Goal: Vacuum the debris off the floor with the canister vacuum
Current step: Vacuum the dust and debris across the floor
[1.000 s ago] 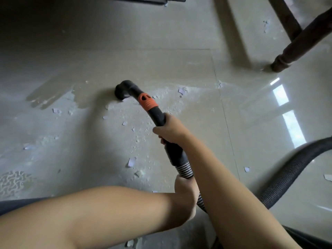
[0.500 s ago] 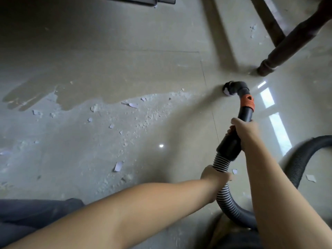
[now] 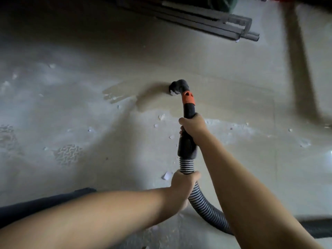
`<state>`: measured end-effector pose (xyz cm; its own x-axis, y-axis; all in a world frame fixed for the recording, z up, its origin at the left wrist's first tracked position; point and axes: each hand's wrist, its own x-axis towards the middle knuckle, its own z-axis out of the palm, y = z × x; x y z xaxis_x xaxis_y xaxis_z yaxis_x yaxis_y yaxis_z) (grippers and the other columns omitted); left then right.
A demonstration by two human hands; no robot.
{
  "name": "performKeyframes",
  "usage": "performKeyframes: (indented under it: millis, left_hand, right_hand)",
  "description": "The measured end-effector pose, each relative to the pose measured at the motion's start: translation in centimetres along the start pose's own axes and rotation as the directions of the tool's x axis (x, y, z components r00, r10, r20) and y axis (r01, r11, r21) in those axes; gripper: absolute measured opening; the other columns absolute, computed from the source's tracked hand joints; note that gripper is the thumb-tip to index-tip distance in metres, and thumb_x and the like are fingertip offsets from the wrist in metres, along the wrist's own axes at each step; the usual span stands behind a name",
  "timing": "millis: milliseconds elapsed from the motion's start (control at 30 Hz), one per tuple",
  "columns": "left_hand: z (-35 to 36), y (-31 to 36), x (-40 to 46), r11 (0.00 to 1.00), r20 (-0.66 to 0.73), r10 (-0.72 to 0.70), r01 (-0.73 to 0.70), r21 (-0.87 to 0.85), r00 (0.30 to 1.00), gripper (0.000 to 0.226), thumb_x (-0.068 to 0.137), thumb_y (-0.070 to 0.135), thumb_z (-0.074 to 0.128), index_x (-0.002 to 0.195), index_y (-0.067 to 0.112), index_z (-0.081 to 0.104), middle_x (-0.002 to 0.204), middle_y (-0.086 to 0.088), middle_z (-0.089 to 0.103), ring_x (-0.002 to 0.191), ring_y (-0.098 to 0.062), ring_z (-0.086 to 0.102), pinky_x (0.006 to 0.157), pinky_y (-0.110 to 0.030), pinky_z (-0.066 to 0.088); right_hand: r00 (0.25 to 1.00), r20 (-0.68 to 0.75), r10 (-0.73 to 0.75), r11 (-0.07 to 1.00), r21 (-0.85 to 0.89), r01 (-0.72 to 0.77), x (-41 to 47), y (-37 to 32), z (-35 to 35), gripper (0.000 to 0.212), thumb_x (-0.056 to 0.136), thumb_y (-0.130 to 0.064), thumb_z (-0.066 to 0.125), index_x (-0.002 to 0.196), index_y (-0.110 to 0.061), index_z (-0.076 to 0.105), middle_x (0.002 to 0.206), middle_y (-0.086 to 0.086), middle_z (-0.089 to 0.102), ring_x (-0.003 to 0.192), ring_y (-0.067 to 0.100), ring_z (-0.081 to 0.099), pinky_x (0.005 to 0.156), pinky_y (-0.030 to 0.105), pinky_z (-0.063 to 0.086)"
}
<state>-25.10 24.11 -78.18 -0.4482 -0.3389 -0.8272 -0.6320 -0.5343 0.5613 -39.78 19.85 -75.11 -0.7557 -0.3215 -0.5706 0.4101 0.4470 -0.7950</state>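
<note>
Centre frame: right hand (image 3: 195, 125) gripping black wand (image 3: 187, 141), left hand (image 3: 183, 184) clasping ribbed hose (image 3: 186, 165) just below, nozzle (image 3: 177, 88) on floor (image 3: 233, 90) beyond orange collar (image 3: 187, 97), pale debris (image 3: 161, 116) scattered left.

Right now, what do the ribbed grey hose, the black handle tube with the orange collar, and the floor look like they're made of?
Ribbed grey hose: probably flexible plastic, going by its corrugated ridges and curve. Black handle tube with orange collar: apparently hard moulded plastic, matte. Floor: seemingly glazed beige tile, with a faint grout line and soft sheen.
</note>
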Motion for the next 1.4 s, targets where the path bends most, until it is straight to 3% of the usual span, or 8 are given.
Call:
performKeyframes:
  millis: [167, 233, 333, 667, 833, 933, 1067, 1400]
  left_hand:
    - [-6.2, 2.8, 1.8, 0.998, 0.04, -0.03, 0.032, -0.056, 0.999, 0.011, 0.07, 0.016, 0.062, 0.076, 0.009, 0.056, 0.072, -0.008, 0.056, 0.064, -0.021, 0.055, 0.063, -0.029, 0.046]
    - [-9.2, 4.4, 3.3, 0.996, 0.042, -0.002, 0.006, -0.089, 0.999, 0.012, 0.066, 0.016, 0.061, 0.074, 0.008, 0.056, 0.071, -0.01, 0.056, 0.066, -0.025, 0.056, 0.065, -0.032, 0.046]
    - [-13.0, 6.7, 4.8, 0.992, 0.036, 0.001, 0.004, -0.129, 0.999, 0.007, 0.076, 0.007, 0.06, 0.071, 0.007, 0.055, 0.067, -0.008, 0.057, 0.065, -0.025, 0.055, 0.069, -0.033, 0.046]
    - [-28.7, 14.5, 11.1, 0.984, 0.062, -0.134, 0.14, -0.11, 0.989, 0.02, 0.073, 0.014, 0.065, 0.092, 0.008, 0.061, 0.086, -0.009, 0.063, 0.081, -0.026, 0.064, 0.085, -0.039, 0.055]
    - [-34.6, 17.4, 13.0, 0.978, 0.098, -0.119, 0.133, -0.158, 0.988, 0.017, 0.073, 0.01, 0.065, 0.089, 0.009, 0.062, 0.084, -0.008, 0.063, 0.078, -0.025, 0.063, 0.071, -0.032, 0.053]
    - [-36.2, 18.7, 13.7, 0.966, 0.041, -0.06, 0.069, -0.25, 0.997, 0.021, 0.06, 0.013, 0.064, 0.08, 0.008, 0.06, 0.078, -0.011, 0.06, 0.074, -0.027, 0.06, 0.07, -0.034, 0.049]
    - [-36.4, 20.3, 14.0, 0.944, -0.048, -0.035, 0.017, -0.329, 0.998, 0.013, 0.066, 0.01, 0.063, 0.077, 0.009, 0.055, 0.072, -0.009, 0.055, 0.07, -0.026, 0.055, 0.066, -0.033, 0.045]
    - [-39.3, 23.9, 15.8, 0.96, -0.144, -0.028, -0.014, -0.281, 0.989, 0.012, 0.075, 0.013, 0.068, 0.082, 0.012, 0.059, 0.083, -0.009, 0.059, 0.079, -0.026, 0.058, 0.075, -0.036, 0.049]
  right_hand:
    - [0.996, 0.084, -0.011, 0.998, -0.054, 0.015, 1.9, -2.6, 7.0, 0.012, 0.081, -0.002, 0.054, 0.087, -0.007, 0.046, 0.064, 0.009, 0.051, 0.036, 0.016, 0.05, 0.044, 0.025, 0.046]
    - [0.996, 0.089, -0.007, 0.997, -0.071, 0.013, 3.3, -3.9, 10.5, 0.014, 0.081, -0.001, 0.054, 0.083, -0.01, 0.044, 0.064, 0.008, 0.051, 0.039, 0.017, 0.051, 0.047, 0.027, 0.046]
    - [0.993, 0.116, -0.007, 0.994, -0.112, 0.02, 4.6, -6.0, 15.1, 0.018, 0.081, -0.002, 0.056, 0.083, -0.013, 0.043, 0.066, 0.008, 0.053, 0.045, 0.02, 0.052, 0.051, 0.03, 0.049]
    - [0.991, 0.128, 0.027, 0.967, -0.255, 0.007, 8.3, -13.3, 32.5, 0.017, 0.081, -0.002, 0.058, 0.094, -0.008, 0.047, 0.063, 0.007, 0.054, 0.045, 0.02, 0.054, 0.053, 0.03, 0.051]
    - [0.995, 0.089, 0.054, 0.952, -0.306, -0.024, 9.0, -16.7, 39.2, 0.017, 0.081, -0.002, 0.058, 0.088, -0.01, 0.045, 0.064, 0.007, 0.054, 0.048, 0.021, 0.055, 0.06, 0.033, 0.054]
    - [0.992, 0.117, 0.054, 0.938, -0.346, -0.01, 9.2, -18.4, 42.3, 0.018, 0.081, -0.002, 0.057, 0.093, -0.009, 0.045, 0.066, 0.007, 0.055, 0.049, 0.02, 0.056, 0.057, 0.031, 0.053]
    - [0.986, 0.161, 0.037, 0.927, -0.375, 0.026, 10.5, -19.8, 44.4, 0.022, 0.081, -0.003, 0.058, 0.099, -0.008, 0.047, 0.066, 0.006, 0.055, 0.049, 0.02, 0.056, 0.055, 0.03, 0.052]
    - [0.962, 0.258, 0.093, 0.948, -0.318, -0.006, 12.6, -22.7, 46.7, 0.023, 0.083, -0.003, 0.059, 0.102, -0.005, 0.047, 0.067, 0.007, 0.055, 0.049, 0.019, 0.054, 0.054, 0.028, 0.051]
